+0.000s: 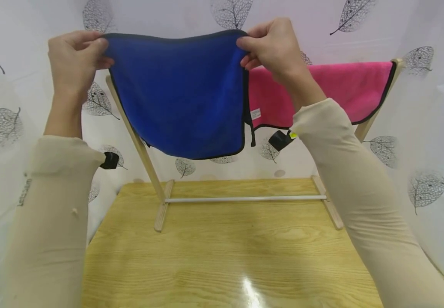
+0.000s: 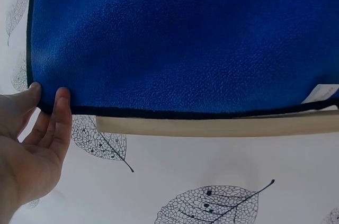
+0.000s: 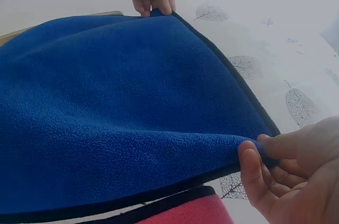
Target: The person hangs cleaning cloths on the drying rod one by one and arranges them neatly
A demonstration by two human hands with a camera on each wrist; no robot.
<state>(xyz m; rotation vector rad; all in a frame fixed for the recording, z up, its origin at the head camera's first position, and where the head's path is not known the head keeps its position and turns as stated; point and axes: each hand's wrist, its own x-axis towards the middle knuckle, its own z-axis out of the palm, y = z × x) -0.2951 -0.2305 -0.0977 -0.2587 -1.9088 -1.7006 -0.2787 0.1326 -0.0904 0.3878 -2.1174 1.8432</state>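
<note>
A blue towel [image 1: 179, 94] with black edging hangs spread between my two hands, in front of the left part of a wooden rack. My left hand [image 1: 73, 62] pinches its upper left corner; the left wrist view shows the thumb and fingers on that corner of the towel [image 2: 175, 38]. With thumb and fingers, my right hand [image 1: 273, 49] pinches the upper right corner, where the towel [image 3: 132, 86] gathers into a fold. A pink towel [image 1: 322, 90], also black-edged, hangs on the rack to the right, partly behind my right wrist.
The rack has slanted wooden posts [image 1: 138, 145], wooden feet [image 1: 164, 209] and a white lower rod [image 1: 245, 199]. It stands on a wood-grain table [image 1: 222, 256]. A white curtain [image 1: 2, 77] with leaf prints hangs behind and at the sides.
</note>
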